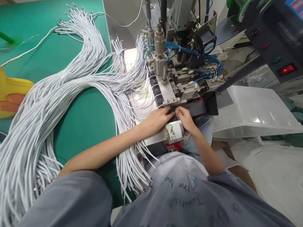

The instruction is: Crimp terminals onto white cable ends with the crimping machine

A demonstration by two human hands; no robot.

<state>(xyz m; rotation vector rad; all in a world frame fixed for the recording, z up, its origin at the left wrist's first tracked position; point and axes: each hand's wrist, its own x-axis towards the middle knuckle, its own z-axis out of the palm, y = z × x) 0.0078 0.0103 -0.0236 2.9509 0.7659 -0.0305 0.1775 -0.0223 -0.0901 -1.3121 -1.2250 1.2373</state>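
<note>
My left hand point(159, 118) reaches in from the left to the front edge of the press-like machine point(165, 88). Its fingers are closed close under the metal plate, and what is in them is hidden. My right hand point(186, 119) comes from the other side, thumb and finger pinched at a tiny dark part too small to name. The fingertips of both hands nearly meet. White cables point(153, 101) run from the left into a row of black blocks point(156, 90) beside the plate. Just below my hands is a silver cylinder with a white label point(174, 130).
A big bundle of white cables point(78, 82) drapes over the green table point(78, 126). A phone point(211, 104) lies right of the machine. Further right are a control box with a red-lit switch point(287, 69) and a translucent plastic bin point(258, 107). Something yellow point(14, 86) stands far left.
</note>
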